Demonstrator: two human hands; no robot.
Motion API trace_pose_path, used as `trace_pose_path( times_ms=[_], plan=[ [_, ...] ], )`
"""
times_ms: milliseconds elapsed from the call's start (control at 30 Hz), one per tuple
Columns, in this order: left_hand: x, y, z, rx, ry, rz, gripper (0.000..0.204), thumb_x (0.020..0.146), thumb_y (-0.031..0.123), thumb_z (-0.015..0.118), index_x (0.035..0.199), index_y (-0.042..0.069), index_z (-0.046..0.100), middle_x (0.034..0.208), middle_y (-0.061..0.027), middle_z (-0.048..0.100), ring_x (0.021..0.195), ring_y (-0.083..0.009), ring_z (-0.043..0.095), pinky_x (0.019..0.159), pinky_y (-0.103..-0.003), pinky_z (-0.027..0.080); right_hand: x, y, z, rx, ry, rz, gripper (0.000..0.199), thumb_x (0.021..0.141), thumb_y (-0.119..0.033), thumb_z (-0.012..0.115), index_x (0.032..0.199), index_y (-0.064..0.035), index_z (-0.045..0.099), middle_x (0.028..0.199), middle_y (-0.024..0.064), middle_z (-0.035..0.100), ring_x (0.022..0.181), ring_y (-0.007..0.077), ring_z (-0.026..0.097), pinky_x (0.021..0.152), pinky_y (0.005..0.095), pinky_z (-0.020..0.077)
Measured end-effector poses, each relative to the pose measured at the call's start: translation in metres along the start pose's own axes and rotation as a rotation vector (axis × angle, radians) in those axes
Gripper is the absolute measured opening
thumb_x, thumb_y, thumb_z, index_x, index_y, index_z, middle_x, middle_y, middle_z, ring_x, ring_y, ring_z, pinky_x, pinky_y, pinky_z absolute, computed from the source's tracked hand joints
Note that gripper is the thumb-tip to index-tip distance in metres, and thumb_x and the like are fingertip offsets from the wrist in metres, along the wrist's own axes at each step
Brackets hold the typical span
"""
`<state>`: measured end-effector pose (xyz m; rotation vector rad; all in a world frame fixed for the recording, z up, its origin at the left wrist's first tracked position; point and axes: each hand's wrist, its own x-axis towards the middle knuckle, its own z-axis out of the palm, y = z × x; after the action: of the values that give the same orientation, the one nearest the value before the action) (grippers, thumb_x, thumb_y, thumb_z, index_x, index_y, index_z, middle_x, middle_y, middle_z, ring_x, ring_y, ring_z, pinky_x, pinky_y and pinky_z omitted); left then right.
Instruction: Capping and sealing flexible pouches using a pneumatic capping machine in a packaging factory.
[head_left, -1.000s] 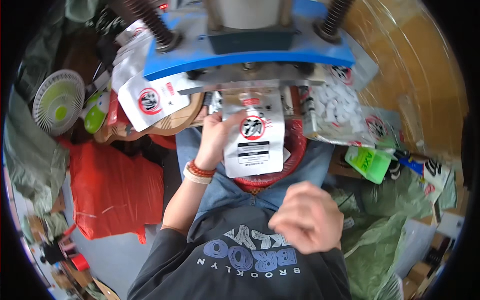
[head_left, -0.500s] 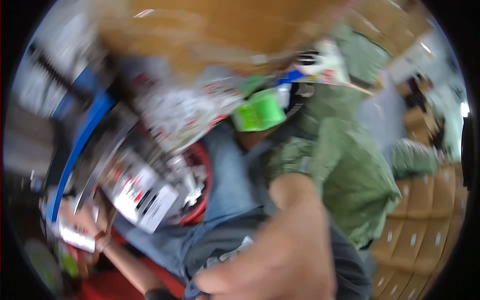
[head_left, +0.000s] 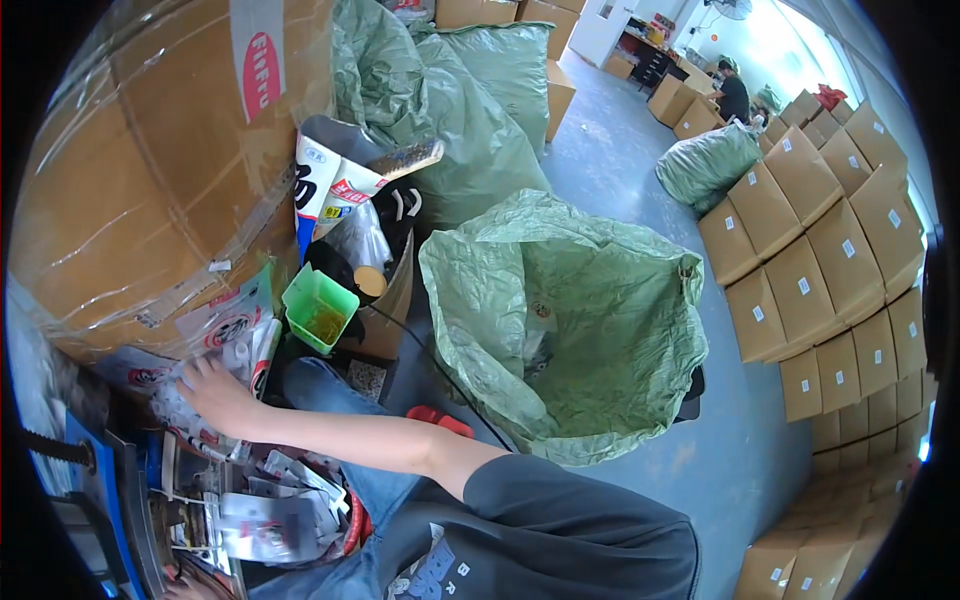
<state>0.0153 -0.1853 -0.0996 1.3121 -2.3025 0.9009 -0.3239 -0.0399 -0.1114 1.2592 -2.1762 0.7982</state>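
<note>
My right hand [head_left: 215, 393] reaches across my body to the left. Its fingers are spread over a heap of clear printed plastic bags [head_left: 185, 412], and nothing is seen held in it. At the lower left edge my left hand [head_left: 192, 587] shows only in part, beside a blue and metal machine [head_left: 100, 500]; its fingers are mostly hidden. Between my legs stands a red tub [head_left: 357, 525] filled with small packets. A clear, flat packet [head_left: 268, 528] lies on top, near the machine's metal frame.
A green bin [head_left: 320, 308] stands behind the bags, beside a large taped carton [head_left: 150, 170]. To the right, a big green woven sack [head_left: 600, 340] gapes wide. Stacked cartons [head_left: 800, 270] line the right side. A person [head_left: 733, 92] is at the far back.
My view has swung, bringing the green sack and cartons into fuller sight. My right hand went from low in front of me to the plastic bags at the left.
</note>
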Motion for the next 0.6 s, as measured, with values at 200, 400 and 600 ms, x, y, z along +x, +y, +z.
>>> trace_pose_path(
  times_ms=[200,400,600],
  plan=[
    [0.01,0.014,-0.049,0.01,0.184,0.171,0.052,0.089,0.039,0.056,0.109,-0.008,0.057,0.109,-0.0299,0.055,0.103,-0.0489,0.051,0.088,-0.065,0.039,-0.002,-0.009,-0.003,0.121,-0.123,-0.003,0.02,0.08,-0.013,0.057,0.097,-0.0066,0.064,0.095,0.0097,0.061,0.101,0.026,0.053,0.087,0.0394,0.0398],
    [0.015,0.021,-0.059,-0.031,0.301,0.279,0.044,0.088,0.033,0.059,0.104,-0.008,0.057,0.105,-0.0277,0.055,0.096,-0.0458,0.052,0.086,-0.063,0.04,-0.002,-0.006,-0.012,0.106,-0.147,-0.02,0.02,0.081,-0.013,0.056,0.099,-0.0067,0.063,0.1,0.0117,0.058,0.101,0.0271,0.053,0.084,0.0387,0.0414],
    [0.012,0.021,-0.042,-0.122,0.276,0.255,0.04,0.088,0.029,0.06,0.103,-0.008,0.056,0.101,-0.0262,0.056,0.091,-0.0451,0.053,0.082,-0.062,0.04,-0.001,-0.006,-0.013,0.162,-0.195,-0.022,0.019,0.08,-0.011,0.056,0.098,-0.006,0.062,0.099,0.0126,0.056,0.097,0.0274,0.056,0.082,0.0385,0.0416]
  ],
)
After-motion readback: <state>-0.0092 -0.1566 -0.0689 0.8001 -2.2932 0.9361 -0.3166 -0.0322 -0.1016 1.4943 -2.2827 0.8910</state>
